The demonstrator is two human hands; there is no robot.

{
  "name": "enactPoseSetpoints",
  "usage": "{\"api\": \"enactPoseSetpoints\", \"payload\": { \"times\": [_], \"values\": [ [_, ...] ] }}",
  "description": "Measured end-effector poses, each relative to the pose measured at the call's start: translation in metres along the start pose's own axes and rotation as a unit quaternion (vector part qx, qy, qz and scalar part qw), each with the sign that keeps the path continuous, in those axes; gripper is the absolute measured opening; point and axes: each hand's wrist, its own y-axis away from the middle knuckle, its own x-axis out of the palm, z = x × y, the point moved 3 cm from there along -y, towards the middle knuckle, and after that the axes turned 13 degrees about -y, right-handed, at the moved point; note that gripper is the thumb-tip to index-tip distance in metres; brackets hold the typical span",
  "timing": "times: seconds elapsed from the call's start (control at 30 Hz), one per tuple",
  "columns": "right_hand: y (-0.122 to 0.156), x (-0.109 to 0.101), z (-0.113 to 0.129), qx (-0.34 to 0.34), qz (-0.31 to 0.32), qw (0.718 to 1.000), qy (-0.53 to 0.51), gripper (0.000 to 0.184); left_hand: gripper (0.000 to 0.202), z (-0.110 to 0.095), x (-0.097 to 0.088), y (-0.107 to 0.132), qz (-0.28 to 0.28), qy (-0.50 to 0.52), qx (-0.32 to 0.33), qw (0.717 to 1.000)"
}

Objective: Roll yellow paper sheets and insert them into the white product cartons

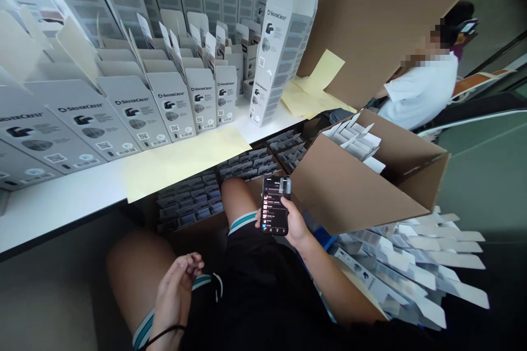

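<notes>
In my right hand (296,225) is a smartphone (275,214), its lit screen showing a dark list with small pictures. My thumb lies over the screen's right side, and my fingertips show at the left edge. My left hand (177,288) is raised by my left thigh, its fingers loosely curled with nothing seen in them. A dark band circles that wrist. Both hands are over my lap, in front of the white table (94,175).
Upright SilverCrest boxes (171,107) line the table, beside a tall stack (269,55). Yellow sheets (185,162) lie there. A cardboard carton (362,192) holds white pieces. Flattened boxes (407,263) lie right; packed boxes (191,203) sit underneath. Another person (424,88) is beyond.
</notes>
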Motion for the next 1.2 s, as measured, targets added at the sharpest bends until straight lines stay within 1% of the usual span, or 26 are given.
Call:
{"api": "enactPoseSetpoints", "payload": {
  "times": [0.2, 0.33, 0.47, 0.63, 0.7, 0.87, 0.93, 1.0, 1.03, 1.07, 1.1, 1.13, 1.17, 1.2],
  "values": [
    [0.0, 0.002, -0.003, 0.013, 0.016, 1.0, 0.002, 0.055, 0.037, 0.006, -0.003, -0.002, 0.006, 0.002, -0.019, 1.0],
    [-0.001, 0.006, -0.006, 0.022, 0.032, 0.999, 0.003, 0.06, 0.039, 0.005, -0.001, -0.002, 0.01, -0.008, -0.013, 1.0],
    [-0.002, 0.007, -0.006, 0.02, 0.027, 0.999, 0.011, 0.059, 0.041, 0.003, 0.002, -0.001, -0.002, -0.013, -0.007, 1.0],
    [-0.001, 0.006, -0.005, 0.018, 0.025, 0.999, 0.008, 0.06, 0.039, 0.005, 0.004, -0.003, 0.007, -0.011, -0.011, 1.0],
    [-0.001, 0.005, -0.005, 0.015, 0.03, 0.999, 0.013, 0.056, 0.038, 0.006, 0.003, -0.004, 0.009, -0.009, -0.013, 1.0],
    [-0.001, 0.001, -0.007, -0.021, 0.04, 0.998, 0.047, 0.032, 0.037, 0.012, -0.003, -0.007, 0.011, -0.015, -0.008, 1.0],
    [0.0, 0.001, -0.008, -0.027, 0.04, 0.998, 0.05, 0.03, 0.037, 0.012, -0.005, -0.007, 0.022, -0.039, 0.001, 0.999],
    [0.0, 0.001, -0.01, -0.024, 0.044, 0.998, 0.046, 0.03, 0.036, 0.007, -0.002, -0.002, 0.05, -0.098, 0.032, 0.993],
    [0.0, 0.002, -0.011, -0.021, 0.046, 0.998, 0.044, 0.031, 0.035, 0.001, 0.003, 0.001, 0.074, -0.139, 0.062, 0.986],
    [0.0, 0.003, -0.013, -0.016, 0.048, 0.998, 0.044, 0.031, 0.033, -0.006, 0.01, 0.007, 0.105, -0.185, 0.102, 0.972],
    [0.0, 0.005, -0.014, -0.011, 0.049, 0.998, 0.044, 0.032, 0.031, -0.014, 0.02, 0.013, 0.141, -0.232, 0.149, 0.951],
    [0.0, 0.006, -0.017, -0.005, 0.049, 0.998, 0.046, 0.033, 0.029, -0.023, 0.03, 0.019, 0.179, -0.281, 0.197, 0.922],
    [-0.001, 0.007, -0.019, 0.002, 0.047, 0.998, 0.048, 0.034, 0.026, -0.032, 0.042, 0.026, 0.216, -0.333, 0.245, 0.885],
    [-0.001, 0.008, -0.022, 0.008, 0.04, 0.998, 0.049, 0.035, 0.023, -0.039, 0.053, 0.032, 0.247, -0.383, 0.291, 0.841]
  ]
}}
